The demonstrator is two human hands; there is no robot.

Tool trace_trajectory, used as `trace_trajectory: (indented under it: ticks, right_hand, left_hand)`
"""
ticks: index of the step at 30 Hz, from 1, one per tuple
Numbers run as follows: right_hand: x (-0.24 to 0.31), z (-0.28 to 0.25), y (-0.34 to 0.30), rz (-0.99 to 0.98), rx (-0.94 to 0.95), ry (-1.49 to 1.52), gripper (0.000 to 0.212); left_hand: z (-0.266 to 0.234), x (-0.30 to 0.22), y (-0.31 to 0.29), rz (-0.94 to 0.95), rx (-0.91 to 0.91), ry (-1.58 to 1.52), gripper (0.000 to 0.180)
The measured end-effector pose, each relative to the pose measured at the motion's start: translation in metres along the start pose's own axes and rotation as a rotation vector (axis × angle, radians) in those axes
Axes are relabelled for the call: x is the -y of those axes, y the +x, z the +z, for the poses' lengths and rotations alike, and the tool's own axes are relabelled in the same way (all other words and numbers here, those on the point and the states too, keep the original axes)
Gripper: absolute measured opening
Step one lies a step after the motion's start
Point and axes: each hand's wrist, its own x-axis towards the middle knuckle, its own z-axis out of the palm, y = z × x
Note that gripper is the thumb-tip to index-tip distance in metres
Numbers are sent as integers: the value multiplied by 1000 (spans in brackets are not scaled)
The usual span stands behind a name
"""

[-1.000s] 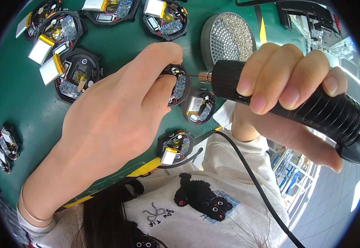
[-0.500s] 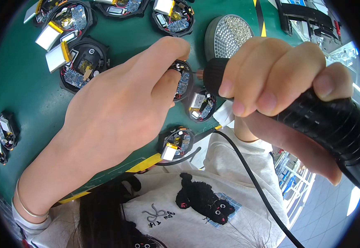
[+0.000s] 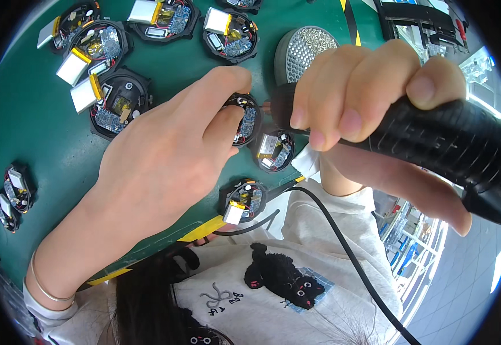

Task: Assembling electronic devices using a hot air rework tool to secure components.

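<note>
sitting closer now, black driver (image 3: 434, 135), round casing (image 3: 248, 122)

Electronics workshop, green worktop (image 3: 60, 144), circuit housings (image 3: 122, 103)

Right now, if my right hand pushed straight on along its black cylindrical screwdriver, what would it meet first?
Your right hand, screwdriver first, would likely meet the round black circuit-board housing in your left hand; depth is hard to judge.

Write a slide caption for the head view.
Over a green table, the left hand holds a round circuit unit; the right hand grips a black driver pointed at it.
</note>
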Motion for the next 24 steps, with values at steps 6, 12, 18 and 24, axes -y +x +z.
trace_trajectory:
  ticks: [6, 12, 18, 24]
  right_hand:
    - [5, 6, -1, 5, -1, -2, 91]
    - [11, 3, 1, 43, 12, -23, 89]
    - [4, -5, -21, -18, -383, 21, 83]
    - [10, -18, -32, -326, -1033, -137, 79]
  left_hand:
    - [1, -3, -3, 7, -16, -3, 38]
    - [1, -6, 1, 11, -14, -2, 37]
    - [1, -5, -6, -30, -29, -84, 35]
    - [-44, -9, 9, 4, -67, -69, 42]
